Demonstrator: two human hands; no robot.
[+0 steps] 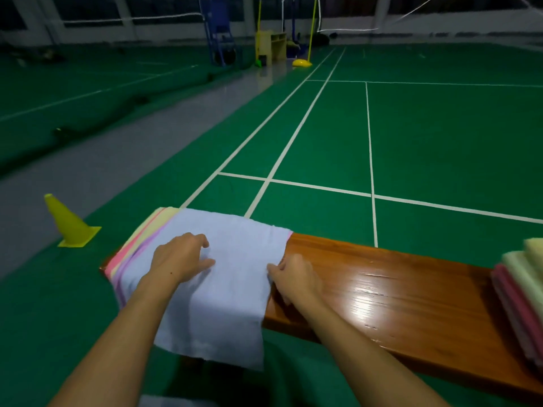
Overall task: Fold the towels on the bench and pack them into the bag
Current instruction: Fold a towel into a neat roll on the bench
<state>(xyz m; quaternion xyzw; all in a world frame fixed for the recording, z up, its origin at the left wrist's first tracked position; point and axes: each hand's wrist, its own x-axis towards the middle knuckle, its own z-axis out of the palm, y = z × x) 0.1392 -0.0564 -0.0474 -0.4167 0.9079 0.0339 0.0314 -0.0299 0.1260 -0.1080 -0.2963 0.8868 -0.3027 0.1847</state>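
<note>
A pale blue towel [235, 268] lies spread across the left end of the wooden counter [382, 292], its near edge hanging over the front towards the floor; it sits on top of a stack of unfolded towels [138, 245] whose pink, yellow and lilac edges show along its left side. The left hand [182, 258] rests on the blue towel near its middle, palm down, its grip spread with the fingers loosely bent and touching the cloth; the right hand [296, 277] is at the towel's right edge, where it meets the bare wood, and its grip looks to be pinching that edge between thumb and fingers, though the fingertips are partly hidden by the back of the hand. At the far right end of the counter, cut off by the frame, lies a pile of folded towels [523, 292] in pale green, cream and pink, well apart from both hands. The counter stands on a green court floor [440, 136] marked with white lines; a yellow cone [69, 223] stands on the floor just left of the counter's left end; far behind are a blue umpire chair [220, 36], yellow posts and white nets, dim and blurred.
</note>
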